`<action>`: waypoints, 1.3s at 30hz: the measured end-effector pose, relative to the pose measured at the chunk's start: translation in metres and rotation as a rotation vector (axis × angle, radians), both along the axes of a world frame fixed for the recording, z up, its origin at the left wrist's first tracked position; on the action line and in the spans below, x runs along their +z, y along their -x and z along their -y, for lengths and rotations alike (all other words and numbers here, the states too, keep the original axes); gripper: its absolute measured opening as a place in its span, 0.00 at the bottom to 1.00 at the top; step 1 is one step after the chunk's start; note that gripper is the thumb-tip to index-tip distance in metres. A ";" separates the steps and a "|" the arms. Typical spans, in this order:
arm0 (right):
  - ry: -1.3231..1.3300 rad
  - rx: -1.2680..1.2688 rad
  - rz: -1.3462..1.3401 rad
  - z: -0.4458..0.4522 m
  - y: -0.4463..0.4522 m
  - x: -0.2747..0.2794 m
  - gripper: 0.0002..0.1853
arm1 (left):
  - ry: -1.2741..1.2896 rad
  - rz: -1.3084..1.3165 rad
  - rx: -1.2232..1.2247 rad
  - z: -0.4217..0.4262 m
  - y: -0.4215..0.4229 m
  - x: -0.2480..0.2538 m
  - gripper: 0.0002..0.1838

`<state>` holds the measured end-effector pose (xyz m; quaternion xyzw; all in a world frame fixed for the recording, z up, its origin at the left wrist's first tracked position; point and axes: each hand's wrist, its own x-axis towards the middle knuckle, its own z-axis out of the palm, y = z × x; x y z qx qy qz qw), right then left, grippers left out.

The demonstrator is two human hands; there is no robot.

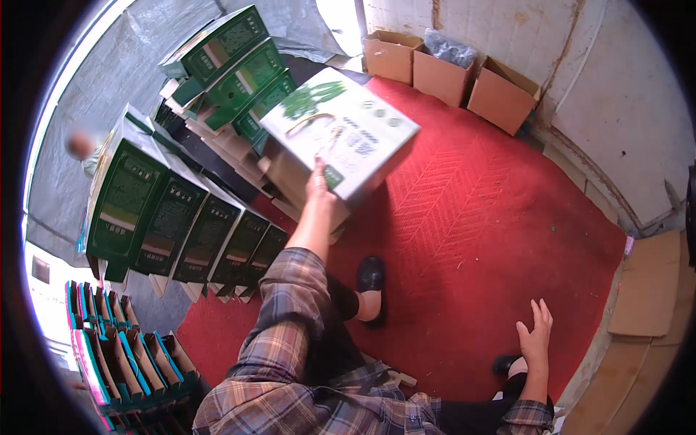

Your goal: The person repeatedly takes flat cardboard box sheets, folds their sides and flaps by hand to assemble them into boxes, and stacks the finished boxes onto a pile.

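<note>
My left hand point(319, 183) reaches forward and grips the near edge of a white carton point(355, 119) printed with green vegetables and dark lettering. The carton is tilted above the red carpet, and its right side looks blurred. Its underside and most of my left fingers behind it are hidden. Close to the carton, on its left, stands a stack of green cartons point(250, 76). My right hand point(535, 333) hangs low over the carpet on the right, fingers spread, holding nothing.
A leaning row of dark green cartons point(181, 210) stands at left, with blue-edged open boxes point(130, 355) below. Brown cardboard boxes point(442, 72) line the back wall. Flat cardboard point(645, 290) lies right. My shoes point(370, 279) rest on the red carpet point(464, 217). A person point(85, 148) is far left.
</note>
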<state>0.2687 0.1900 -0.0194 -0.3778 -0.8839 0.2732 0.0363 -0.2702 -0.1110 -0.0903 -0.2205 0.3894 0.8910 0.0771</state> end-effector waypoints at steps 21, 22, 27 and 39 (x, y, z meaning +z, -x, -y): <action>0.026 0.146 0.088 -0.004 0.017 -0.018 0.31 | 0.454 0.067 0.053 0.102 0.098 -0.132 0.36; 0.017 0.145 0.065 -0.005 0.017 -0.018 0.31 | 0.453 0.066 -0.015 0.107 0.102 -0.136 0.38; -0.003 0.128 0.067 -0.001 0.008 -0.009 0.29 | 1.220 0.361 0.057 0.089 0.077 -0.075 0.44; -0.006 0.067 -0.440 -0.001 -0.033 0.055 0.25 | 0.980 -0.847 -0.712 -0.039 -0.100 0.133 0.23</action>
